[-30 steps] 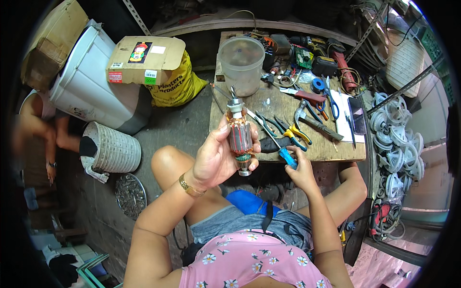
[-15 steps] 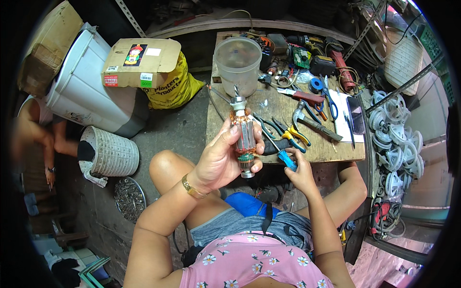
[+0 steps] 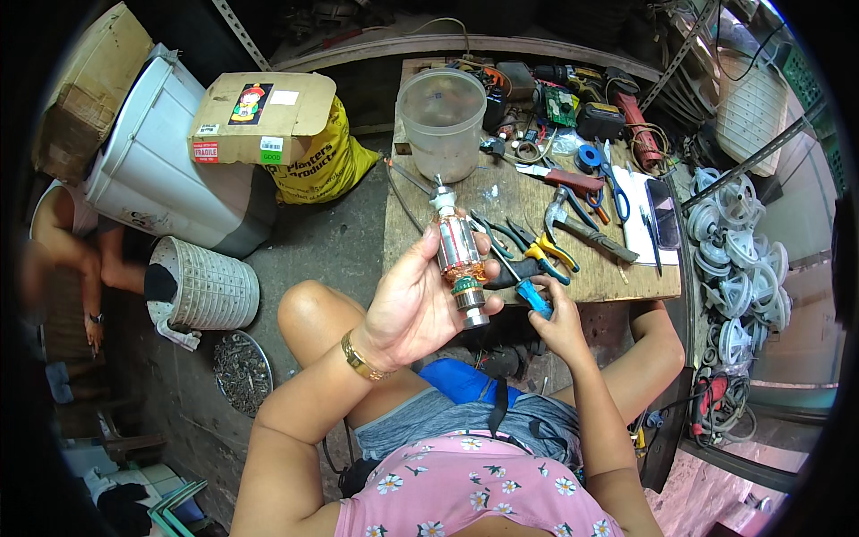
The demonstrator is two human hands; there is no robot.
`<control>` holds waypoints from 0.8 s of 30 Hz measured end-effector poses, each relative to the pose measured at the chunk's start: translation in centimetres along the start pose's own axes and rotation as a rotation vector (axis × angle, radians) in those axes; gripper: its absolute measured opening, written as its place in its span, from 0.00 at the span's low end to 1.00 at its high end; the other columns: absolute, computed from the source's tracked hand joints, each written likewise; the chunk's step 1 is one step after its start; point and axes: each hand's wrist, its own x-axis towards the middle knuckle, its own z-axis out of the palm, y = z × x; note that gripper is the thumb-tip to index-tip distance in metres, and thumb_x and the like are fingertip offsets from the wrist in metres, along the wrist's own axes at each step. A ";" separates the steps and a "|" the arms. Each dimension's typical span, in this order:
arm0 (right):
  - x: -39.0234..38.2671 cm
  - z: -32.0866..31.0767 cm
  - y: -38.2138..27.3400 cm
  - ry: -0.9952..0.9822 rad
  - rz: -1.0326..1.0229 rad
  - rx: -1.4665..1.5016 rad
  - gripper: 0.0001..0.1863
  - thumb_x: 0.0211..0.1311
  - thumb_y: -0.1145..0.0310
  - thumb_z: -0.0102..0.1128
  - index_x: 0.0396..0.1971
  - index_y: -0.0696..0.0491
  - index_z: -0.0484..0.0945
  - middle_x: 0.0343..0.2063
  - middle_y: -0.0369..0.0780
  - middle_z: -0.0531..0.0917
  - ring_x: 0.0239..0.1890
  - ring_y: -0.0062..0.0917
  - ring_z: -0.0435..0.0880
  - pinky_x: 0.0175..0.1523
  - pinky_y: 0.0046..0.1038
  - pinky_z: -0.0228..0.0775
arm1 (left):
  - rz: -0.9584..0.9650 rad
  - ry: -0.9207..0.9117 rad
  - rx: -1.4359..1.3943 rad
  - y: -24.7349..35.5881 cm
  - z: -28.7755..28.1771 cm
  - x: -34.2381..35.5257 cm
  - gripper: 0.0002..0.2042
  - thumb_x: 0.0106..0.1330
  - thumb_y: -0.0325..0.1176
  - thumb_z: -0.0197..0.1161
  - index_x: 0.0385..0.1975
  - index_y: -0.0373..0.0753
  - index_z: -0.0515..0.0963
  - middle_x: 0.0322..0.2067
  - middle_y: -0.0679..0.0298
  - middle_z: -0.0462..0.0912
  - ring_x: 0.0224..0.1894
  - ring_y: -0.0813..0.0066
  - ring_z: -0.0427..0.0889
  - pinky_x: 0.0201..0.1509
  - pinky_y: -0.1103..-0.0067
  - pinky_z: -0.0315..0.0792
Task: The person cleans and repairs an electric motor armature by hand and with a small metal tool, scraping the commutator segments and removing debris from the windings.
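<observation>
At far left sit a white plastic tub (image 3: 152, 170) and a perforated white drum (image 3: 204, 288) on the concrete floor, well apart from the work. The left hand (image 3: 413, 309) is wrapped around a copper-wound motor armature with a steel shaft (image 3: 458, 255), held upright over the near edge of the worn wooden table (image 3: 519, 201), long axis running away from the person. Just right of it, the right hand (image 3: 559, 327) is closed on a blue-handled screwdriver (image 3: 537, 295), its shaft pointing up-left toward the armature. Pliers (image 3: 535, 251) and a hammer (image 3: 582, 224) crowd the table beyond; open room lies only above the lap.
</observation>
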 end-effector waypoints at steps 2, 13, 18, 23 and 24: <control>-0.2 -0.1 -0.8 0.016 -0.002 0.000 0.28 0.53 0.70 0.63 0.57 0.50 0.73 0.39 0.49 0.83 0.42 0.41 0.83 0.50 0.36 0.73 | 0.035 0.030 -0.026 -0.3 -0.1 0.0 0.18 0.79 0.47 0.42 0.63 0.50 0.64 0.55 0.58 0.74 0.56 0.62 0.75 0.57 0.58 0.74; -6.1 -3.5 -6.3 0.129 -0.226 0.224 0.27 0.56 0.74 0.64 0.58 0.58 0.74 0.51 0.45 0.81 0.50 0.32 0.82 0.57 0.30 0.71 | 0.206 0.194 0.125 0.9 -1.6 -0.2 0.14 0.77 0.45 0.49 0.55 0.47 0.72 0.47 0.62 0.80 0.49 0.70 0.79 0.56 0.65 0.73; -7.8 -1.7 -4.5 0.002 -0.076 0.235 0.28 0.56 0.76 0.61 0.60 0.57 0.72 0.53 0.48 0.80 0.54 0.34 0.81 0.59 0.31 0.70 | 0.402 0.743 0.653 0.3 -10.7 1.1 0.10 0.74 0.38 0.57 0.48 0.41 0.71 0.40 0.64 0.80 0.35 0.77 0.77 0.42 0.76 0.74; -9.3 0.6 -3.5 -0.071 -0.058 0.047 0.28 0.58 0.73 0.61 0.62 0.50 0.72 0.50 0.50 0.80 0.51 0.46 0.81 0.56 0.36 0.72 | 0.284 0.931 0.926 -1.3 -16.0 1.3 0.10 0.74 0.33 0.56 0.49 0.36 0.70 0.37 0.66 0.77 0.34 0.80 0.75 0.40 0.78 0.73; -9.4 0.9 -3.4 -0.068 -0.076 0.027 0.28 0.59 0.72 0.61 0.62 0.48 0.72 0.47 0.50 0.81 0.48 0.47 0.82 0.52 0.38 0.74 | 0.269 0.946 0.989 -1.4 -16.5 1.5 0.10 0.74 0.32 0.55 0.48 0.35 0.71 0.38 0.65 0.77 0.35 0.81 0.75 0.39 0.78 0.73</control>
